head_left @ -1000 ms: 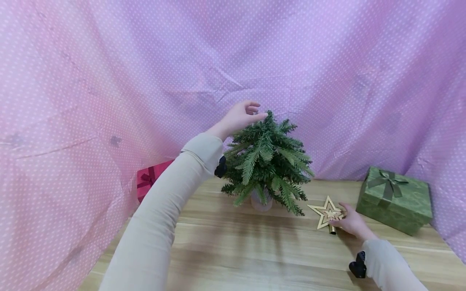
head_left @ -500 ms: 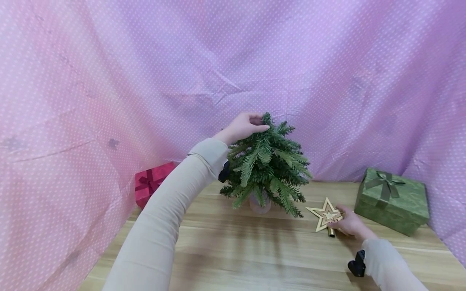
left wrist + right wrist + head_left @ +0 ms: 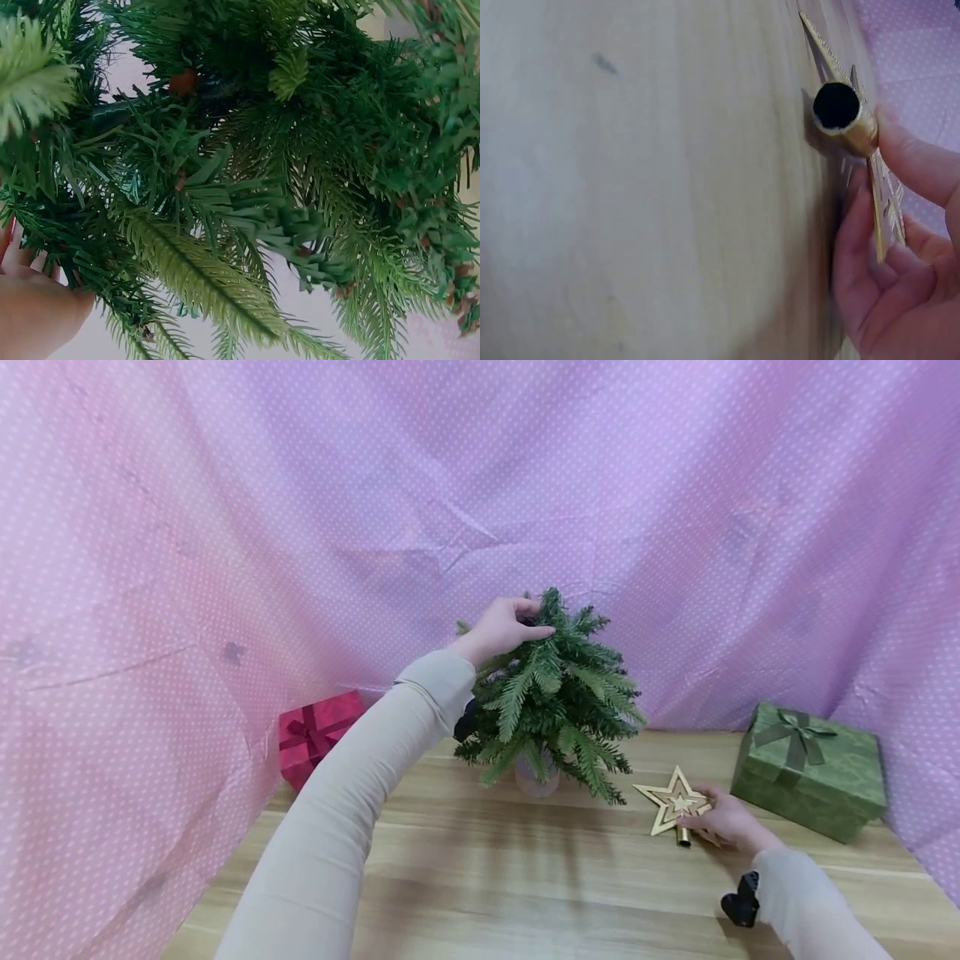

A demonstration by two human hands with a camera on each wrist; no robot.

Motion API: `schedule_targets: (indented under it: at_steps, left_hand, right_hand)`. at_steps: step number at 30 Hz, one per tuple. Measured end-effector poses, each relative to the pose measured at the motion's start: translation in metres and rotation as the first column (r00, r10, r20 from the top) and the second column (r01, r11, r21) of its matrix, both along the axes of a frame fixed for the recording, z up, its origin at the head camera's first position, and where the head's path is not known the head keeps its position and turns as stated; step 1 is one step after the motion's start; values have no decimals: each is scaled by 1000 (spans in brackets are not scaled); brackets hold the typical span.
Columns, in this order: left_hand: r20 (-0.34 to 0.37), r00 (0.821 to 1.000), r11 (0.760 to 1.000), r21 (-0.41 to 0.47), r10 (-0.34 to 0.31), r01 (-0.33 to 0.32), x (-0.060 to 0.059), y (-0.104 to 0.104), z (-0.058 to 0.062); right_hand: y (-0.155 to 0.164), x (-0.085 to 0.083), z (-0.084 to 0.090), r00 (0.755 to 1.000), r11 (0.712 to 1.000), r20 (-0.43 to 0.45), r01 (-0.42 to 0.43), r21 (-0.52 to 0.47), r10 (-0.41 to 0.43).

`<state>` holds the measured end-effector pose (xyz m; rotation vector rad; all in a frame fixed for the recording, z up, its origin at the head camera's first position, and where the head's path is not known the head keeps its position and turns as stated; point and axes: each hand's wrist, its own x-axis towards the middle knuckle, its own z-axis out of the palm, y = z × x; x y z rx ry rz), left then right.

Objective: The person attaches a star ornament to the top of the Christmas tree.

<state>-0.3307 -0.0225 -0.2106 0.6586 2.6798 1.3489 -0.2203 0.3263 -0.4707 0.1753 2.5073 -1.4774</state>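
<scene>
A small green Christmas tree [image 3: 566, 693] stands upright on a pale base in the middle of the table. My left hand [image 3: 504, 627] grips it near the top, thumb in front and fingers behind. Green needles fill most of the left wrist view, where part of the left hand [image 3: 41, 311] shows at the lower left edge. On the right, my right hand [image 3: 729, 821] pinches a gold star tree topper [image 3: 667, 799] by one side, low over the wood. The right wrist view shows the topper's hollow gold tube [image 3: 862, 131] with its open end toward the camera.
A green gift box [image 3: 813, 789] with a bow sits at the back right. At the back left is a red gift box [image 3: 296, 752], partly hidden by the left forearm. Pink dotted cloth [image 3: 480, 468] hangs behind the wooden table [image 3: 480, 877].
My left hand has come down slightly from above the treetop and closed round its upper part. The right hand and the star topper have hardly moved.
</scene>
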Motion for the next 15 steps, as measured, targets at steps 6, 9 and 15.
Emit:
schedule_targets:
  at_steps: [6,9,15]
  left_hand:
    - [-48,999,1000,-15,1,-1,-1,1,-5]
    - [-57,998,1000,1,10,-10,-1,1,-8]
    - [-39,999,998,55,22,-20,-1,0,-12]
  right_hand:
    - [5,1,-6,1000,993,-8,-27,-112,26]
    - [5,2,-7,998,992,-40,-51,-120,47]
    - [1,1,-2,994,999,-103,-47,-15,46]
